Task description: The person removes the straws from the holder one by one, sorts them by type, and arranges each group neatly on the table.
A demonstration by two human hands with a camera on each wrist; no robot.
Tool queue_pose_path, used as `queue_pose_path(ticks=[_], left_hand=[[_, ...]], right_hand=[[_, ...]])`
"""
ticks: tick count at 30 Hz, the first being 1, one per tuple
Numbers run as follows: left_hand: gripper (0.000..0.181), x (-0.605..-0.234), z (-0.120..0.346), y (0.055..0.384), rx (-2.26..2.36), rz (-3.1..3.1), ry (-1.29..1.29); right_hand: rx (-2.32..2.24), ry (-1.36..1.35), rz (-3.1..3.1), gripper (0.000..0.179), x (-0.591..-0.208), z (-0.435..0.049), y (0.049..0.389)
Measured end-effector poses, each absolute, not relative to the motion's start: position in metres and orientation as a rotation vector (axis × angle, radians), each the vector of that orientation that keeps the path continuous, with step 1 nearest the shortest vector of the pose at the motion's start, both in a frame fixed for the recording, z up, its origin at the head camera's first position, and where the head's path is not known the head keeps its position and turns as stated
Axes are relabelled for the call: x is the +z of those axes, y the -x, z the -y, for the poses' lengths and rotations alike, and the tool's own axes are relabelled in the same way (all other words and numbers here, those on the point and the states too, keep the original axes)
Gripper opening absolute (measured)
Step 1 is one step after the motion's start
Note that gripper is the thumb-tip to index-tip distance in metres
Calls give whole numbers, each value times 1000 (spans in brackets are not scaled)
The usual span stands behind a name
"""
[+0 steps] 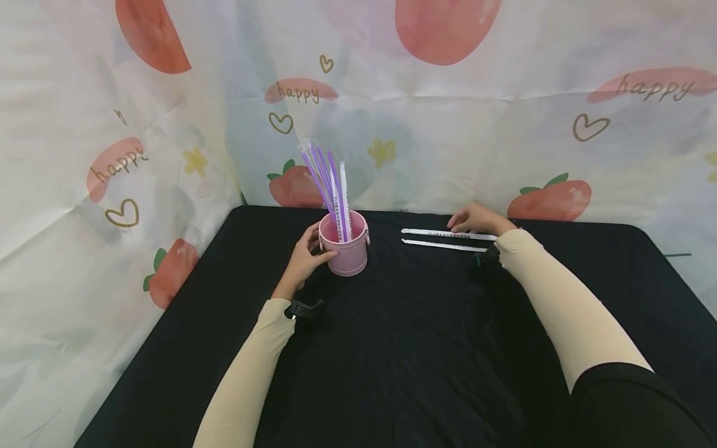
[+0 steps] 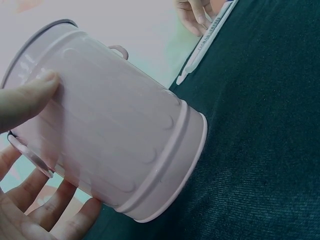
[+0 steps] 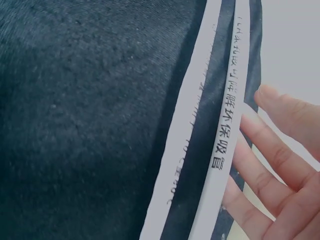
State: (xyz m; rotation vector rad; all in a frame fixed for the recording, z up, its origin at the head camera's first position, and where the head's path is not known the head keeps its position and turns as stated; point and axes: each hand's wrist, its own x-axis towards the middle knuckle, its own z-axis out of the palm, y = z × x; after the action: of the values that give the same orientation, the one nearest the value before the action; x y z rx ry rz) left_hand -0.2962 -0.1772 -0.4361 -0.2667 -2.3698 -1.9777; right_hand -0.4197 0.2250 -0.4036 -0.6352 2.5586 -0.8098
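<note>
My left hand (image 1: 304,262) holds a small pink metal bucket (image 1: 348,256) by its side, thumb on the near wall and fingers round the left side. The bucket stands upright, with several purple straws (image 1: 320,177) and white paper-wrapped straws (image 1: 344,186) inside it, leaning left. Farther right, two more wrapped straws lie side by side: a far straw (image 3: 226,120) with printed characters and a near straw (image 3: 182,120). Fingers of my right hand (image 3: 285,165) reach under or against the far straw's outer edge. The thumb stands apart from the straw, so nothing is pinched.
A black cloth (image 1: 392,348) covers the table. Behind it and along the left hangs a pale printed curtain (image 1: 470,137), close to the table's back edge. The bucket has small side handles (image 2: 120,51).
</note>
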Motion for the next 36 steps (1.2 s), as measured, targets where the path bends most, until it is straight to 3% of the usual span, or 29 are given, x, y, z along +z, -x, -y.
queue_pose_path(ticks=[14,36], left_hand=[[74,-443,175,295,-1927,2356,307],[73,-412,171,276,-1960,2358,309]], right_hand=[[-843,511,-2535,38,-391,-228,412],[-1219,551,-2649,42,-377,-202,394]])
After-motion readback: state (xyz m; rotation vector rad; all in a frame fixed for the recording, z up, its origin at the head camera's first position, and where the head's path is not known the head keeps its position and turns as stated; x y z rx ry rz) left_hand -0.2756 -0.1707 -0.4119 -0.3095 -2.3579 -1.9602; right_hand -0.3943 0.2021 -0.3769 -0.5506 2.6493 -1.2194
